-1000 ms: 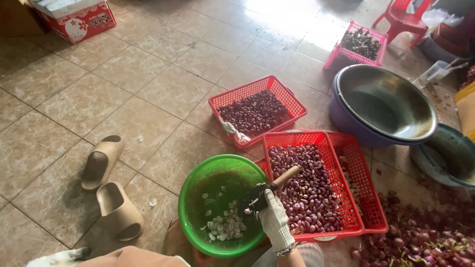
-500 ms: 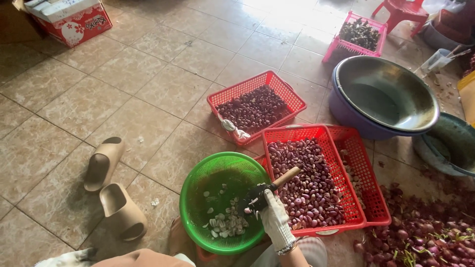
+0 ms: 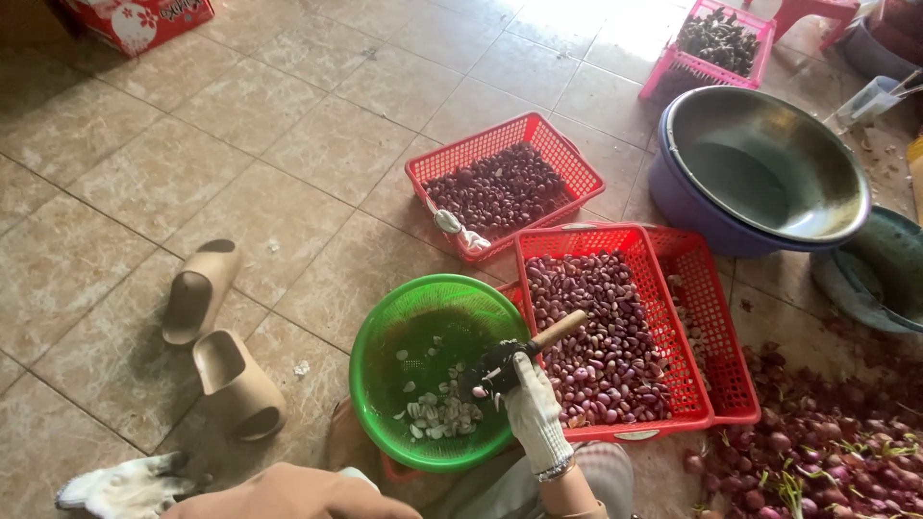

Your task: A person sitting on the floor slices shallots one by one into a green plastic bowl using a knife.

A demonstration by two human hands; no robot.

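Note:
My right hand (image 3: 534, 413), in a white knit glove, is closed around a knife with a wooden handle (image 3: 562, 330). It hovers over the right rim of a round green basket (image 3: 385, 336) that holds several pale peeled pieces (image 3: 437, 413). A small dark thing sits at the fingertips; whether it is the blade or a shallot is unclear. My left hand (image 3: 125, 485), also gloved, lies low at the bottom left near the floor with fingers spread and nothing in it. Just right of the knife stands a red basket (image 3: 615, 235) full of purple shallots (image 3: 606, 336).
A second red basket of darker shallots (image 3: 500, 187) stands behind. A metal bowl in a purple basin (image 3: 760, 163), a pink basket (image 3: 716, 38), a dark basin (image 3: 885, 264), loose shallots on the floor (image 3: 817, 442), two tan slippers (image 3: 216, 336) and a red box (image 3: 135, 19) surround me.
My right hand stays over the green basket with the knife. My left glove has come a little further into sight at the bottom left.

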